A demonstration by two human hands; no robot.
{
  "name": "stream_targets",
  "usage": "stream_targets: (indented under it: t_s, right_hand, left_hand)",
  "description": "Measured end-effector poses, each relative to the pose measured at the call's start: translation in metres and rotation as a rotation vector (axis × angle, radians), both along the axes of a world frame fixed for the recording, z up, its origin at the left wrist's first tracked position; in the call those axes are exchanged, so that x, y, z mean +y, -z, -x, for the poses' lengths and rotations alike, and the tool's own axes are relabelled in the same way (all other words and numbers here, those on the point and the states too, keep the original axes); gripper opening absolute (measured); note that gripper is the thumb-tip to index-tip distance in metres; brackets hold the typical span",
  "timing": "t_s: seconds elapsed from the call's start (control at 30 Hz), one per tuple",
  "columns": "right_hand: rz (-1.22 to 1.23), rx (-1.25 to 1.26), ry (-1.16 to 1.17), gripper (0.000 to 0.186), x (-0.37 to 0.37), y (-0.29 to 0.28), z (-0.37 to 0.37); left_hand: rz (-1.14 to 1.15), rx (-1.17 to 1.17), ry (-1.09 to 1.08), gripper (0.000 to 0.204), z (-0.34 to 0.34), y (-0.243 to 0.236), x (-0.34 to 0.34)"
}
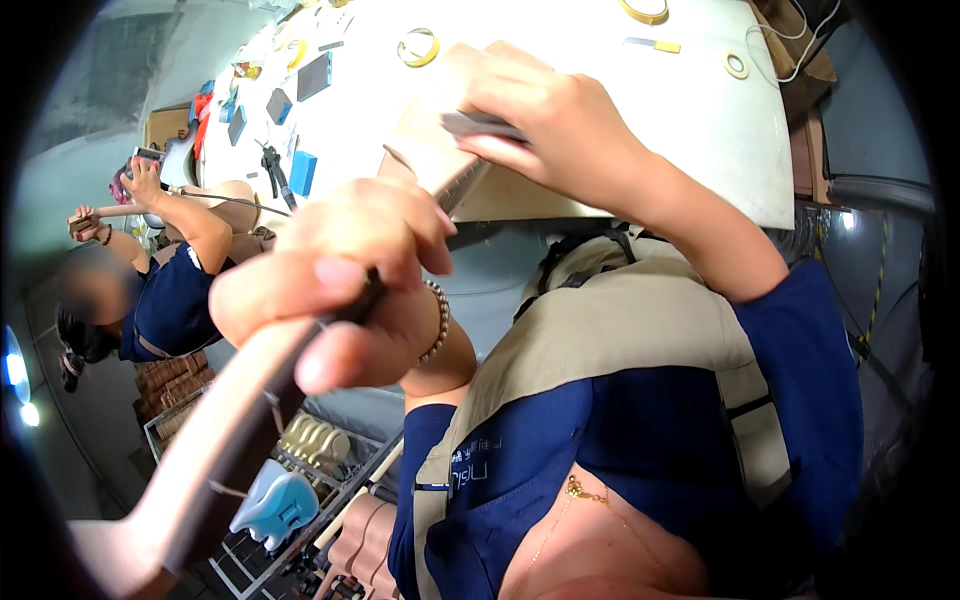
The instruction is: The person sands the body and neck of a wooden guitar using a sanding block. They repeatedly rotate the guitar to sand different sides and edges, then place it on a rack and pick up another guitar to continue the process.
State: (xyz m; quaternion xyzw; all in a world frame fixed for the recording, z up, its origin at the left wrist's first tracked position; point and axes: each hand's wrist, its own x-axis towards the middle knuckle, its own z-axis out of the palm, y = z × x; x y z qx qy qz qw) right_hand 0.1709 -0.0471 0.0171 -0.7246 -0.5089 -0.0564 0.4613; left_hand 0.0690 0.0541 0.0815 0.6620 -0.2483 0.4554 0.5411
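Observation:
A pale wooden piece shaped like a guitar neck (205, 440), with a dark strip along one side, runs diagonally from the lower left to the far end over the table. My left hand (335, 275), wearing a beaded bracelet, grips it around the middle, fingers curled. My right hand (540, 125) holds a grey flat block (470, 125) against or just over the neck's broad upper end (415, 135). The fingers of that hand partly hide the block and the wood beneath.
The white worktable (715, 140) holds tape rolls (420, 62), blue blocks (302, 172), a clamp-like black tool (278, 175) and a yellow-handled blade (665, 46). A co-worker (175, 300) works at the left. A metal rack (160, 432) with wooden parts and a blue piece (270, 500) stands below.

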Motion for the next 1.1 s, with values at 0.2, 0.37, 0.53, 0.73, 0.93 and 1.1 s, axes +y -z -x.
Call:
stream_targets:
  t_s: [0.2, 0.37, 0.53, 0.73, 0.93, 1.1]
  right_hand:
    - [-0.096, 0.054, -0.03, 0.019, -0.026, -0.003, -0.013]
    - [-0.035, 0.002, 0.008, 0.02, 0.009, 0.002, -0.001]
    - [-0.049, -0.017, -0.032, 0.019, 0.007, -0.004, -0.003]
    - [-0.009, 0.026, -0.032, 0.022, -0.018, 0.003, -0.011]
    - [-0.064, -0.072, 0.008, 0.021, 0.017, 0.0, 0.0]
    - [-0.032, -0.036, -0.03, 0.02, 0.011, 0.0, -0.003]
  left_hand:
    - [-0.074, -0.024, 0.011, 0.041, 0.0, 0.001, 0.008]
    - [-0.01, -0.002, -0.025, 0.044, -0.003, -0.001, 0.002]
    - [-0.015, -0.009, 0.008, 0.043, 0.001, -0.001, 0.008]
    - [-0.035, -0.001, 0.015, 0.044, 0.005, 0.002, 0.008]
    - [-0.041, 0.007, -0.007, 0.044, 0.005, -0.001, 0.009]
    - [-0.01, -0.025, -0.039, 0.045, 0.005, 0.001, 0.003]
